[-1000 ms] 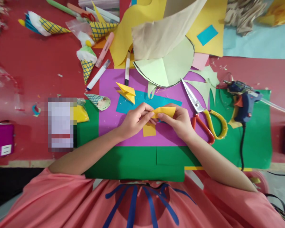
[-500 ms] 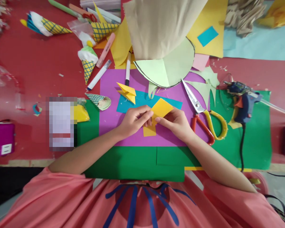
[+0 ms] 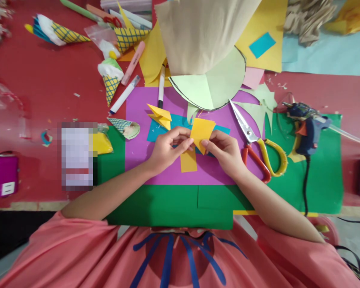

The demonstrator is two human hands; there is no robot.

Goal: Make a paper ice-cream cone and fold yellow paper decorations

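Note:
A small yellow piece of paper is held up between my two hands above the purple sheet. My left hand pinches its left edge between thumb and fingers. At its lower right side, my right hand grips it the same way, thumb in front. Under the hands lies a second yellow paper strip, partly hidden. Behind them is a blue paper rectangle, with a folded yellow paper piece lying over its upper left end.
Scissors with red and yellow handles lie right of my hands. Farther right is a glue gun with its cord. Paper cones, markers and a pale green paper disc under brown paper lie beyond and left.
The small yellow paper has turned in my fingers, from a diamond position to more upright. My hands have shifted slightly around it; more of the strip below shows.

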